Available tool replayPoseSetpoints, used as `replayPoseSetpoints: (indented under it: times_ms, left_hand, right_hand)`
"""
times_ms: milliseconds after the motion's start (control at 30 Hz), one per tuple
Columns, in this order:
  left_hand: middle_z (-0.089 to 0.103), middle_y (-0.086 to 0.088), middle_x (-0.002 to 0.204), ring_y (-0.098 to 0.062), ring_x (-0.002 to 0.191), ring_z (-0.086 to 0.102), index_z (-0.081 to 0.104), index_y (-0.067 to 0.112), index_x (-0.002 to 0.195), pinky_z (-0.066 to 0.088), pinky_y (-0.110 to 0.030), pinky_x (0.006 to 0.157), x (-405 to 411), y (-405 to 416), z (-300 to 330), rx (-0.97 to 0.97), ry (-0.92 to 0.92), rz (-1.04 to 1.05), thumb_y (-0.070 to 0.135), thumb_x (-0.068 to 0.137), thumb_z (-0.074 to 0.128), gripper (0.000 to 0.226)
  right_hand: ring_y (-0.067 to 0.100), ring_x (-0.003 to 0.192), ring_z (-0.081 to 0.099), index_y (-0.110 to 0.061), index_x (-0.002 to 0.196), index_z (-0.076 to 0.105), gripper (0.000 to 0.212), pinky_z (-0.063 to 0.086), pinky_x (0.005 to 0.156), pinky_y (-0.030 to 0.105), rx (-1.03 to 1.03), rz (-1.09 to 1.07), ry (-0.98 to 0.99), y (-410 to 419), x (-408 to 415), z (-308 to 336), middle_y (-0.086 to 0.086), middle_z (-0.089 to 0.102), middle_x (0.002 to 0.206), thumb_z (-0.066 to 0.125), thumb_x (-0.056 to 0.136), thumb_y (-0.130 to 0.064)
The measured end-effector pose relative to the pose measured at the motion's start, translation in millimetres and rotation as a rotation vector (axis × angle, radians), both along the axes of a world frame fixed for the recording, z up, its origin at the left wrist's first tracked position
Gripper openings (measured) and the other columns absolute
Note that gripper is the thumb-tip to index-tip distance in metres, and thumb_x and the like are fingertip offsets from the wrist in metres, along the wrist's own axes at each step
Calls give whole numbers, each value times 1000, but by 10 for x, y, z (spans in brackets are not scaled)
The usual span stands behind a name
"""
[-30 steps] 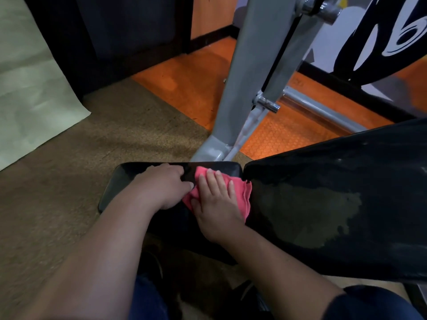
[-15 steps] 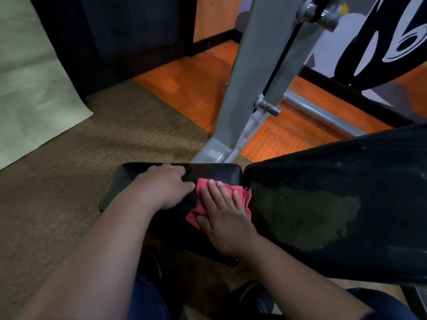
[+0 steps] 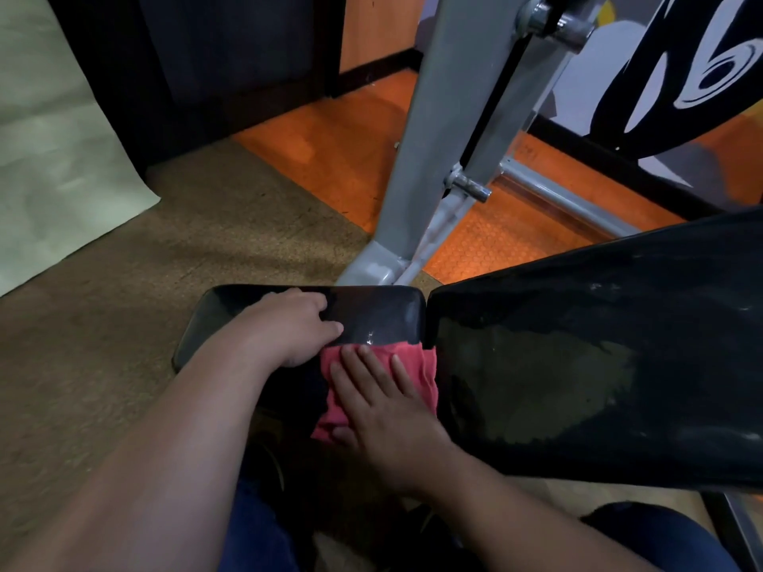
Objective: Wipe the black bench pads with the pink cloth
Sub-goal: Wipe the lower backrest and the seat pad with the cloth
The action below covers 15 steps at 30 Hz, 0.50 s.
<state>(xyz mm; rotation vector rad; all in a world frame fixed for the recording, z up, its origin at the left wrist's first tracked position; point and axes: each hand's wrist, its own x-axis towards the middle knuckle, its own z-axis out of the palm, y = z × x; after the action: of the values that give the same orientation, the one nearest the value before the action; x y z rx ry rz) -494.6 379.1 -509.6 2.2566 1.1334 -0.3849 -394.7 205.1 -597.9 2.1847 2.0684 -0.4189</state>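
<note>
The pink cloth (image 3: 417,367) lies crumpled on the small black seat pad (image 3: 371,313), at its near edge and hard against the gap to the large black back pad (image 3: 598,365). The right hand (image 3: 384,410) presses flat on the cloth, fingers straight and spread, so the grip is open, pinning rather than clutching. The cloth sits directly under that hand, bunched, its long side running from the seat pad's near edge toward its far edge. The left hand (image 3: 289,328), just left of the cloth, rests on the seat pad with fingers curled over it, steadying it. A wet sheen shows on the seat pad beyond the cloth; the back pad carries a dull patch.
</note>
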Motion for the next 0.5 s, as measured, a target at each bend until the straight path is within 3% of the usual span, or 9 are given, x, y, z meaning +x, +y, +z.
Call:
replayPoseSetpoints:
  times_ms: [100,167,333,500]
  left_hand:
    - [42,-5,150,-30,136,41,47,26,144,40,-45,108,-10,7,15,8,-8,7,55,97,47,55]
    - [43,-5,150,-29,136,41,48,26,144,40,-45,108,-8,-9,22,9,-16,3,55,96,48,56]
    - [41,-6,151,-30,136,42,48,26,144,40,-45,108,-29,-26,5,6,-5,-4,54,97,48,55]
    - [40,-6,152,-30,138,39,46,25,145,39,-45,109,0,-24,29,8,-18,-6,55,96,48,57]
  right_hand:
    - [22,153,-22,-20,162,-6,74,-7,124,53,32,-63,-21,80,128,22,2,-16,169,11,100,-56]
    - [23,152,-26,-19,161,-11,71,-11,123,53,22,-114,-10,158,4,28,4,-21,168,15,105,-53]
    - [21,151,-25,-19,162,-5,72,-17,121,50,7,50,-20,-57,87,38,1,-18,167,14,101,-52]
    - [24,151,-29,-18,159,-15,70,-17,121,54,-4,-96,4,184,-152,55,4,-27,164,22,107,-47]
